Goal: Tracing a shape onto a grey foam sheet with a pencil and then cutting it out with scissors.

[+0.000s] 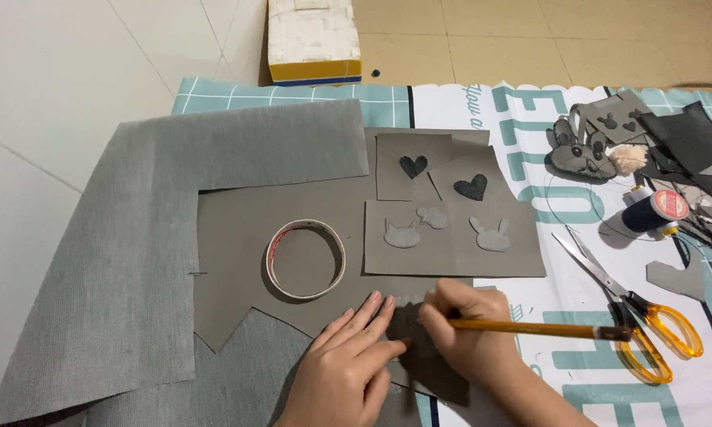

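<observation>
My left hand lies flat, fingers pressing a small dark grey fabric piece onto a larger grey felt sheet. My right hand grips an orange pencil, its tip on the small piece beside my left fingertips. A roll of tape rests on the sheet just above my left hand. Above my right hand, a grey square carries small cut-out animal shapes, with two dark hearts on squares behind it.
Orange-handled scissors lie right of the pencil on a printed teal-and-white mat. A blue thread spool, a felt animal face and dark scraps sit at the far right. A big grey cloth covers the left; a box stands behind.
</observation>
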